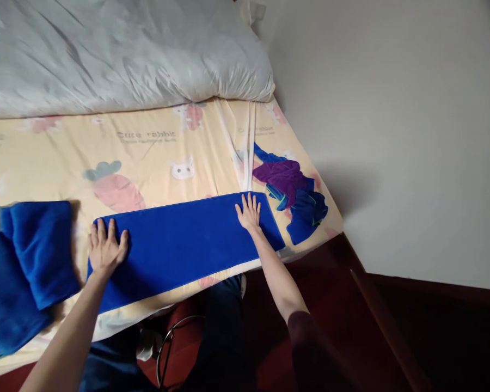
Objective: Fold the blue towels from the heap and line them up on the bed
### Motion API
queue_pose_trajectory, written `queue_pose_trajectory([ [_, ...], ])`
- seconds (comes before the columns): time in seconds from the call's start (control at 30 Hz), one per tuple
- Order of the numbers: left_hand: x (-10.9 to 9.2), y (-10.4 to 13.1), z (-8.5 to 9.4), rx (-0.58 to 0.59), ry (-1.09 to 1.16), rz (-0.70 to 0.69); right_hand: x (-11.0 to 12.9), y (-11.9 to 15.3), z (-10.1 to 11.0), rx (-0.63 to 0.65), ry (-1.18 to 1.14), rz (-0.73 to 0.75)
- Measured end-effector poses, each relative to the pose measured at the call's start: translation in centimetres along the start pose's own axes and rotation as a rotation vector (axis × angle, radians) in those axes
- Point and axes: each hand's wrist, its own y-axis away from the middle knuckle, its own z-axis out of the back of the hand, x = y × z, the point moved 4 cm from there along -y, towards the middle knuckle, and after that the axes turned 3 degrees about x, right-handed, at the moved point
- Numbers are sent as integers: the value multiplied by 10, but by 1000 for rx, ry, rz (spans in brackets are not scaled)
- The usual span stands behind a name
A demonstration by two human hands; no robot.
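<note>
A long blue cloth, towel-like, lies flat along the near edge of the bed. My left hand rests palm down on its left end with the fingers spread. On the right end, near the far edge, my right hand presses flat, fingers apart. Beyond my right hand sits a crumpled heap of blue cloth with a purple cloth on top. To the left of my left hand are folded blue cloths, thick and partly overlapping.
The bed has a yellow sheet printed with rabbits and carrots. A large grey-white quilt fills its far side. A pale wall stands along the right. Below the bed edge are a dark red floor and a thin curved metal rim.
</note>
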Motion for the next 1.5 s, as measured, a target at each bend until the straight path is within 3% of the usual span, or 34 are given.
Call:
queue_pose_trajectory([
  [0.2, -3, -3, -2, -75, 7, 37, -46, -53, 38, -47, 69, -22],
  [0.33, -8, 0, 1, -59, -3, 72, -70, -82, 67, 58, 57, 43],
  [0.47, -9, 0, 2, -59, -2, 85, -86, -104, 70, 218, 23, 127],
  [0.63, -9, 1, 2, -48, 21, 79, -90, -109, 72, 234, 10, 42],
  [0.77, -9, 1, 3, -31, 41, 92, -63, -87, 79, 50, 102, -62],
  [0.87, -15, 2, 7, -27, 24, 54, -11, -44, 66, -95, 162, 63],
  [0.97, -30, 6, 7, 50, 2, -113, 47, 5, 24, 75, 152, 342],
  [1.07, -39, 8, 4, 97, 5, -195, 68, 29, -6, 177, 163, 429],
  [1.17, -31, 2, 3, 35, 45, -127, 39, 16, -5, 146, 205, 344],
  [1.33, -18, -13, 4, -13, 90, -83, -42, -20, 27, 52, 284, 173],
  [1.5, -21, -16, 2, -16, 73, -57, -65, -27, 28, 12, 305, 148],
])
